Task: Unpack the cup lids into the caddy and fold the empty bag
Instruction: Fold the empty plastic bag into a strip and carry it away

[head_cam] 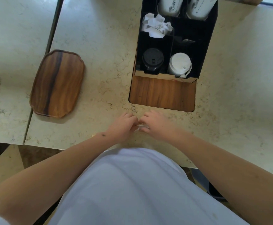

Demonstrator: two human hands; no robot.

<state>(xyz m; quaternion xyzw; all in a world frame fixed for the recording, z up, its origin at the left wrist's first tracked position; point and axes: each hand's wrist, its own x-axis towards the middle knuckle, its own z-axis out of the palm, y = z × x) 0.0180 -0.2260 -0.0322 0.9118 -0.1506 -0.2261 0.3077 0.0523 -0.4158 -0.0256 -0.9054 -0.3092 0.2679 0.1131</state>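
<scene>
A black caddy (pixel 204 51) stands at the back right of the marble counter. Its near left compartment holds a stack of black lids (pixel 153 60), and its near right one a stack of white lids (pixel 179 64). Close to the counter's front edge, my left hand (pixel 122 125) and my right hand (pixel 153 123) meet fingertip to fingertip. Both pinch a small piece of clear plastic bag (pixel 140 127) between them. Most of the bag is hidden by my fingers, and its shape is hard to make out.
A wooden tray (pixel 57 83) lies on the counter to the left. A wooden inset panel (pixel 162 93) sits in front of the caddy. Crumpled white paper (pixel 157 26) and two white cups (pixel 170 5) fill the caddy's far compartments. A seam between counters runs along the left.
</scene>
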